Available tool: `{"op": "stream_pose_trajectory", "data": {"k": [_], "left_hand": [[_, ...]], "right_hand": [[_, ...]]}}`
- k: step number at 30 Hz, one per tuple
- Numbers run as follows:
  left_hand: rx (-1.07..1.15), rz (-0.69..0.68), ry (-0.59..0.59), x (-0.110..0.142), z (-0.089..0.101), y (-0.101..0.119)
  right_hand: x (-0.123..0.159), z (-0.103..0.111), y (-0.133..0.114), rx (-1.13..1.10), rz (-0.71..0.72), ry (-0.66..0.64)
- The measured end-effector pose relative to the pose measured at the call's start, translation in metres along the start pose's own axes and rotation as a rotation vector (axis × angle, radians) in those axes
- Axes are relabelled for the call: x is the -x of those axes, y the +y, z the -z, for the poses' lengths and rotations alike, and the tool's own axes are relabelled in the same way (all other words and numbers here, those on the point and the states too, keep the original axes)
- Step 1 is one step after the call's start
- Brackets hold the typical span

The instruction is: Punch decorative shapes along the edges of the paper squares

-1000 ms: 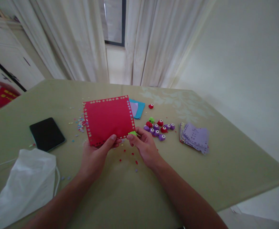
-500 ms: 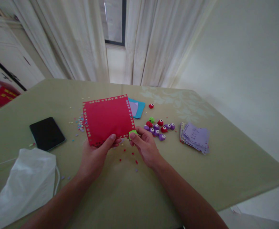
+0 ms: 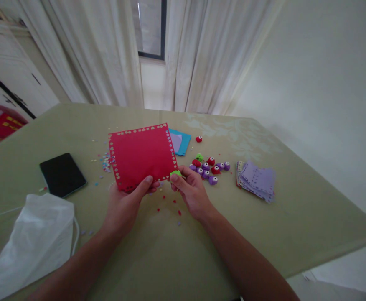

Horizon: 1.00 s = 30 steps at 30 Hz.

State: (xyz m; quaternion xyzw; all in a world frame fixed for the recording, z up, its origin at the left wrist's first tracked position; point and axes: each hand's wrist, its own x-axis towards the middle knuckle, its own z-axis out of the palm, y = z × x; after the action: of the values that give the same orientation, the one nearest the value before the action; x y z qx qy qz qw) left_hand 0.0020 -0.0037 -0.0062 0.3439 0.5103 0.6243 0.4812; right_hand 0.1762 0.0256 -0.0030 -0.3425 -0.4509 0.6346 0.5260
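My left hand (image 3: 129, 200) grips a sheet of red paper (image 3: 142, 154) by its lower edge, thumb on top and fingers underneath. Small cut-out shapes line the paper's borders. In my right hand (image 3: 191, 190) is a small green craft punch (image 3: 176, 173), pinched between thumb and fingers at the paper's lower right corner. Whether the paper sits inside the punch's slot is hidden by my fingers. Just right of that hand lie several more punches, purple (image 3: 213, 180), red (image 3: 216, 169) and green (image 3: 199, 157).
A stack of punched purple paper (image 3: 258, 179) lies to the right. Blue paper (image 3: 184, 144) shows behind the red sheet. Tiny paper cut-outs (image 3: 107, 163) are scattered about. On the left are a dark tablet (image 3: 63, 174) and a white cloth bag (image 3: 41, 234). One red punch (image 3: 199, 139) stands farther back.
The green punch has shifted slightly and turned a little in my right fingers at the paper's corner. My left hand and the red paper have barely moved.
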Motion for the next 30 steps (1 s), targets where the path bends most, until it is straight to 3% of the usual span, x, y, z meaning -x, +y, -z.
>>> {"op": "stream_pose_trajectory", "data": {"k": [30], "left_hand": [[0.043,-0.011,0.004,-0.0010,0.0004,-0.0037]], "right_hand": [[0.0012,-0.0019,-0.0032,0.094,-0.001,0.000]]}}
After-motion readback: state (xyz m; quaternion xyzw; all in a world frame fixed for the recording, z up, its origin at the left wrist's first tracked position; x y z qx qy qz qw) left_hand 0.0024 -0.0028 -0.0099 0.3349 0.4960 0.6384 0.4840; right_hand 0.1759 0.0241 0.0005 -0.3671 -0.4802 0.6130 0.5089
